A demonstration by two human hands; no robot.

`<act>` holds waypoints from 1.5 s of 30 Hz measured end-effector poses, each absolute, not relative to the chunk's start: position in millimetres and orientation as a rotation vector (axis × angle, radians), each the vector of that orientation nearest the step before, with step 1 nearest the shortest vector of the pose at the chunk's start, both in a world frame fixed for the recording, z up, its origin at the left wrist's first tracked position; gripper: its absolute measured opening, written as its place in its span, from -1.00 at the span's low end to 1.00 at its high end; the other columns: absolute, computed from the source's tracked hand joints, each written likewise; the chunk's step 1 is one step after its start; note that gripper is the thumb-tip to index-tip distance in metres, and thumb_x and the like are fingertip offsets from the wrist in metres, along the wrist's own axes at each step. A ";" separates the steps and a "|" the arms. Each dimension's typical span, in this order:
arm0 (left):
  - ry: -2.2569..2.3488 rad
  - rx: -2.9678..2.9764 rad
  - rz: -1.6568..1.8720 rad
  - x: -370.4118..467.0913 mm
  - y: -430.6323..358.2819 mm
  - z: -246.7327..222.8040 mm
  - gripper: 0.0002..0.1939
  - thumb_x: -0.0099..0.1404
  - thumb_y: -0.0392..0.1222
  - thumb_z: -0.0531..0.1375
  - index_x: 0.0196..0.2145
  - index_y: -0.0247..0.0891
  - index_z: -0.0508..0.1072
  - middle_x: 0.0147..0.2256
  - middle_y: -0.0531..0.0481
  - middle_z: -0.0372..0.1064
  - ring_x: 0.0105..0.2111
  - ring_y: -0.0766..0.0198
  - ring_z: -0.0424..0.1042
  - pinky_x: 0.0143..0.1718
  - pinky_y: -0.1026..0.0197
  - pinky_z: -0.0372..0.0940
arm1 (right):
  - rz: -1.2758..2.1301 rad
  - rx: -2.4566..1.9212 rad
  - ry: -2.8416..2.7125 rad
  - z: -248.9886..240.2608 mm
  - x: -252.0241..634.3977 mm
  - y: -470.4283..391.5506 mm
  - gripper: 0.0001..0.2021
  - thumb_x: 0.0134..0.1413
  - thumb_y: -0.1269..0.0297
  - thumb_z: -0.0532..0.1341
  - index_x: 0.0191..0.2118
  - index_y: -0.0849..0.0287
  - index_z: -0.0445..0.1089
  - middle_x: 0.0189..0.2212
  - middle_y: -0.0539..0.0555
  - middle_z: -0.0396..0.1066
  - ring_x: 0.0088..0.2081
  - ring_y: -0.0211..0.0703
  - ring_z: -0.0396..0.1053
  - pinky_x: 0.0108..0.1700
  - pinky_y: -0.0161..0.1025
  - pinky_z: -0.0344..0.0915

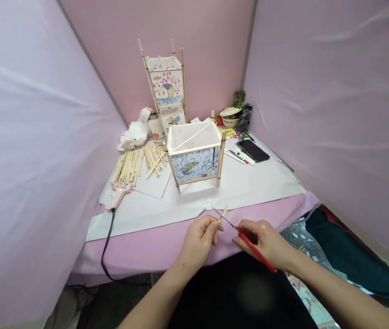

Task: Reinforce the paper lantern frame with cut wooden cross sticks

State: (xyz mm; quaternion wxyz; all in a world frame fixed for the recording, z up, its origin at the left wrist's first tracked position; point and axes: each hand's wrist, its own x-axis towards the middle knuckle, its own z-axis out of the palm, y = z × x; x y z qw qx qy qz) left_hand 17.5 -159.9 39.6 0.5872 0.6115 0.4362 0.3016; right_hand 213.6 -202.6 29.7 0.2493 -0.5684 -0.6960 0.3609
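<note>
My left hand (199,242) pinches a short thin wooden stick (224,212) near the front edge of the table. Beside it, my right hand (265,242) is closed around red-handled scissors (256,248), whose thin metal blades reach left to the stick. Beyond both hands stands a square lantern (196,164) with a wooden stick frame and white panels, its front painted in blue with a yellow shape. A thin stick (192,137) lies diagonally across its open top.
Behind stands a taller lantern (169,87). Wooden sticks (129,165) and a pink glue gun (119,195) with a black cord lie left. A phone (253,151), pens (237,156) and a bowl (230,119) are right; a jar (156,125) stands behind the sticks.
</note>
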 end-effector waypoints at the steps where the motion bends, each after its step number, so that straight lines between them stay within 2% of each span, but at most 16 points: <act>1: 1.027 1.433 0.713 18.4 -160.4 40.0 -0.75 0.32 -0.07 0.04 -0.36 -0.29 0.38 -0.59 0.11 0.21 -0.61 0.40 0.09 -0.56 0.33 0.01 | 0.995 -1.556 -1.883 29.3 214.0 -202.9 -0.70 0.12 0.07 0.17 -0.48 0.15 0.16 -0.63 -0.10 0.15 -0.57 -0.33 0.02 -0.51 -0.33 0.00; 5: 1.027 1.413 0.747 20.4 -160.1 42.6 -0.77 0.32 -0.08 0.05 -0.36 -0.28 0.36 -0.61 0.13 0.18 -0.62 0.42 0.07 -0.58 0.34 -0.01 | 0.978 -1.594 -1.844 30.6 212.6 -203.2 -0.70 0.08 0.08 0.21 -0.46 0.14 0.14 -0.60 -0.10 0.19 -0.55 -0.31 0.08 -0.49 -0.33 0.03; 11: 0.779 1.016 0.575 15.8 -157.1 42.6 -0.71 0.25 0.03 0.15 -0.42 -0.27 0.29 -0.73 0.23 -0.01 -0.73 0.50 -0.23 -0.68 0.35 -0.29 | 0.982 -1.535 -1.881 44.1 210.3 -202.9 -0.72 0.01 0.12 0.26 -0.40 0.13 0.15 -0.57 -0.12 0.19 -0.53 -0.32 0.08 -0.49 -0.34 0.04; 16: 0.626 0.864 0.490 8.8 -156.5 42.4 -0.71 0.25 -0.01 0.19 -0.43 -0.29 0.29 -0.71 0.23 -0.01 -0.73 0.53 -0.25 -0.69 0.37 -0.30 | 1.037 -1.462 -1.902 47.8 212.2 -203.2 -0.74 0.02 0.14 0.24 -0.42 0.14 0.16 -0.58 -0.12 0.14 -0.53 -0.33 0.02 -0.49 -0.35 0.01; 23: 0.644 0.879 0.467 5.9 -155.7 39.6 -0.71 0.27 0.01 0.16 -0.43 -0.27 0.27 -0.70 0.24 -0.04 -0.71 0.51 -0.29 -0.68 0.36 -0.31 | 1.100 -1.424 -1.898 41.0 214.2 -201.0 -0.72 0.03 0.12 0.24 -0.45 0.15 0.15 -0.60 -0.13 0.07 -0.54 -0.33 -0.03 -0.49 -0.34 -0.01; 25: 0.769 1.040 0.554 9.2 -157.7 40.6 -0.73 0.30 0.00 0.10 -0.40 -0.27 0.30 -0.68 0.21 0.00 -0.71 0.49 -0.22 -0.67 0.35 -0.24 | 1.094 -1.447 -1.867 38.8 212.7 -198.7 -0.70 0.04 0.09 0.23 -0.46 0.15 0.15 -0.60 -0.13 0.08 -0.53 -0.33 -0.01 -0.49 -0.34 -0.01; 29: 1.097 1.556 0.834 19.5 -164.5 44.9 -0.75 0.37 -0.08 0.00 -0.31 -0.26 0.37 -0.56 0.11 0.17 -0.55 0.37 0.16 -0.47 0.31 0.06 | 1.029 -1.525 -1.802 34.7 206.9 -194.2 -0.66 0.05 0.04 0.22 -0.49 0.15 0.13 -0.61 -0.12 0.12 -0.53 -0.32 0.04 -0.49 -0.34 0.02; 32: 1.202 1.742 0.891 23.8 -165.7 45.4 -0.76 0.38 -0.12 -0.02 -0.32 -0.24 0.37 -0.51 0.08 0.23 -0.46 0.32 0.24 -0.37 0.27 0.10 | 0.991 -1.571 -1.796 32.7 204.0 -194.2 -0.65 0.05 0.05 0.23 -0.50 0.14 0.11 -0.61 -0.13 0.13 -0.54 -0.33 0.04 -0.49 -0.34 0.01; 35: 1.168 1.649 0.848 22.2 -160.9 44.0 -0.74 0.35 -0.11 0.00 -0.41 -0.26 0.35 -0.60 0.12 0.14 -0.56 0.36 0.15 -0.47 0.30 0.05 | 0.971 -1.585 -1.819 33.6 204.8 -196.0 -0.66 0.05 0.07 0.23 -0.50 0.14 0.10 -0.61 -0.13 0.14 -0.54 -0.33 0.04 -0.49 -0.34 0.00; 40: 0.773 1.026 0.569 12.3 -151.5 47.0 -0.70 0.28 0.01 0.12 -0.45 -0.27 0.29 -0.72 0.23 -0.08 -0.73 0.50 -0.26 -0.68 0.36 -0.29 | 0.985 -1.512 -1.865 44.2 209.7 -196.8 -0.71 0.00 0.13 0.26 -0.43 0.13 0.13 -0.59 -0.13 0.15 -0.54 -0.33 0.05 -0.49 -0.34 0.02; 45: 0.495 0.732 0.368 5.0 -150.2 51.5 -0.66 0.19 0.00 0.24 -0.51 -0.30 0.27 -0.75 0.25 -0.15 -0.74 0.54 -0.31 -0.73 0.42 -0.35 | 1.023 -1.379 -1.900 53.1 208.0 -196.3 -0.75 -0.01 0.21 0.26 -0.41 0.13 0.13 -0.56 -0.12 0.15 -0.52 -0.33 0.05 -0.48 -0.35 0.04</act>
